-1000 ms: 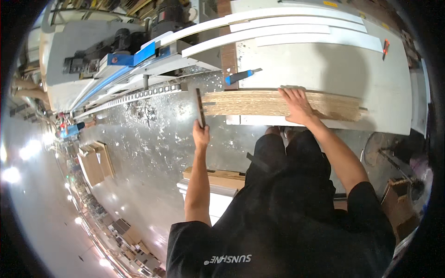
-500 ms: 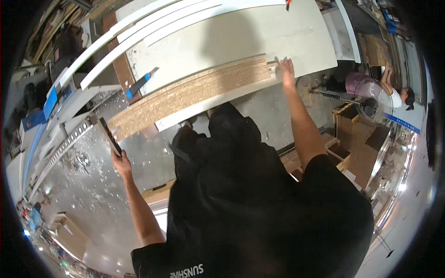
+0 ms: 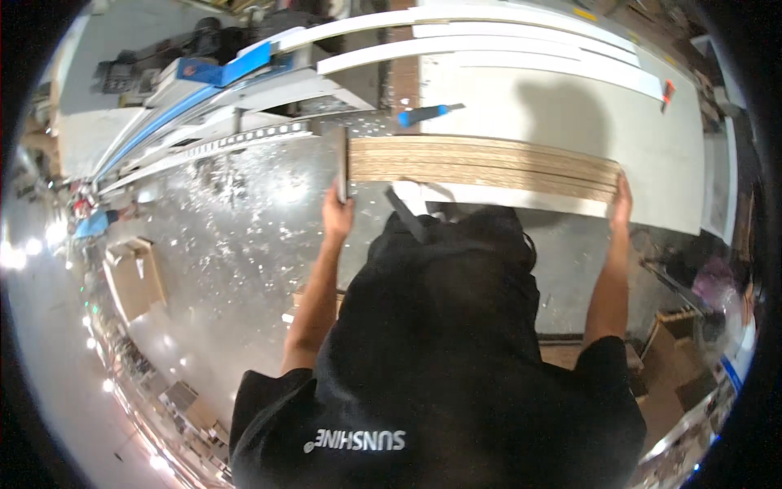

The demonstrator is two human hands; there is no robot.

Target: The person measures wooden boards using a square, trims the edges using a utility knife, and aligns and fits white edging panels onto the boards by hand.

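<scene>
A stack of particleboard strips (image 3: pixel 481 163) lies across the near side of a pale table panel (image 3: pixel 652 155), a white strip (image 3: pixel 521 198) along its near edge. My left hand (image 3: pixel 337 215) is closed on a flat narrow piece, brownish-grey (image 3: pixel 342 159), which stands against or very near the stack's left end. At the opposite end my right hand (image 3: pixel 621 202) lies with straight fingers along the strips' ends. Just beyond the stack rests a blue-handled tool (image 3: pixel 425 115) with a short blade.
Several long white strips (image 3: pixel 521 45) lie along the table's far side, near a small orange-and-black tool (image 3: pixel 668 94). Left of the table runs a metal machine frame with blue parts (image 3: pixel 246 63). White scraps litter the grey floor (image 3: pixel 236 196). A cardboard box (image 3: pixel 134 277) stands farther left.
My view has swung, shifting the table rightward in it. My left hand's flat piece has come upright against or close to the stack's end. My right hand has come down onto the other end; the strips look more even.
</scene>
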